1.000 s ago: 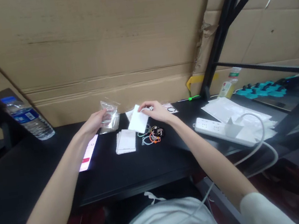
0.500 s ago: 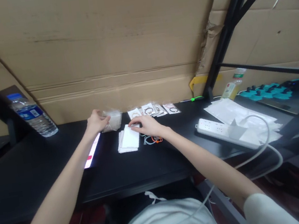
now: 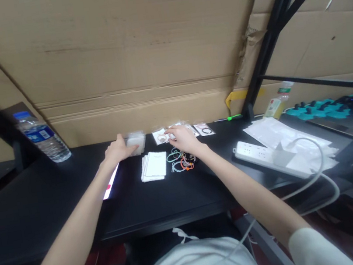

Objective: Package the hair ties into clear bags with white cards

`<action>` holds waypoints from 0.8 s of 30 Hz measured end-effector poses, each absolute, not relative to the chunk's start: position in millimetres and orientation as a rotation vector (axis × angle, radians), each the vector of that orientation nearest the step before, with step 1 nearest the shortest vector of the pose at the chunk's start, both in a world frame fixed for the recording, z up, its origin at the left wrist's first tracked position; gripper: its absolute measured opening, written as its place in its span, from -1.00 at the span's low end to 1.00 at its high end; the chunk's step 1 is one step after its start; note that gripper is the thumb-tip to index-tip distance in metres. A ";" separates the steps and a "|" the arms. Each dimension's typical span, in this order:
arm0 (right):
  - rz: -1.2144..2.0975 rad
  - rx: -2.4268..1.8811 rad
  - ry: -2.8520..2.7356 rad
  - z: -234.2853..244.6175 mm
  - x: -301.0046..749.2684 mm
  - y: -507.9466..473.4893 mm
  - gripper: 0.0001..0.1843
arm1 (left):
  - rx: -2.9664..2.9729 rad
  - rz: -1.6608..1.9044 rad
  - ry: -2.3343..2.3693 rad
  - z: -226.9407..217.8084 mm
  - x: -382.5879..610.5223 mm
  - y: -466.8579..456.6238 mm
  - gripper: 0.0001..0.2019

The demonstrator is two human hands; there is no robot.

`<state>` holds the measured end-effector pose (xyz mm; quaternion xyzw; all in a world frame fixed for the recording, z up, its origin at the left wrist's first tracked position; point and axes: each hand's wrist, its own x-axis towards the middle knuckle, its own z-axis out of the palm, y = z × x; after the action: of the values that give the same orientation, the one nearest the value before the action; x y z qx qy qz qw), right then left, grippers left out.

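Observation:
My left hand [image 3: 119, 151] rests at the near left side of a stack of clear plastic bags [image 3: 136, 142]. Its thumb lies on the bags, and the fingers are apart. My right hand [image 3: 184, 138] is stretched over the row of small packets [image 3: 160, 137], fingers extended and partly covering them. Each visible packet has a white card with a thin loop on it. Between my hands lies a pile of white cards [image 3: 155, 165]. Right of the cards sits a tangle of coloured cord loops [image 3: 181, 163], mint, orange and dark, partly under my right wrist.
A lit phone [image 3: 111, 184] lies partly under my left forearm. A water bottle [image 3: 45, 139] leans at the left. On the right are a white power strip [image 3: 259, 155], white plastic sheets [image 3: 282, 132] and a drink bottle [image 3: 276, 103]. Cardboard [image 3: 132, 59] backs the desk.
My right hand has moved from the white cards up and right to the packets, uncovering the cards and more of the cord loops. My left hand stays by the clear bags, its fingers more spread.

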<state>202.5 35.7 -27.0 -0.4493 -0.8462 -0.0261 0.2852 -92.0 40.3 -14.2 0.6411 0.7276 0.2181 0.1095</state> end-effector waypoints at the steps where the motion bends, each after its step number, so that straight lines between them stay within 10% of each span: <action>1: -0.100 -1.220 -2.287 -29.4 201.4 40.0 -0.62 | 1.872 0.586 2.193 -13.6 -90.7 40.0 -0.08; 24: -0.414 -1.153 -2.348 -28.4 185.9 54.6 -0.57 | 1.935 0.536 2.173 -20.3 -89.9 44.2 -0.13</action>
<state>185.9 54.6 -28.4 -0.4221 -0.8598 -0.1515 0.2443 -89.9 44.2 -20.3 0.6514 0.7313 0.1803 0.0914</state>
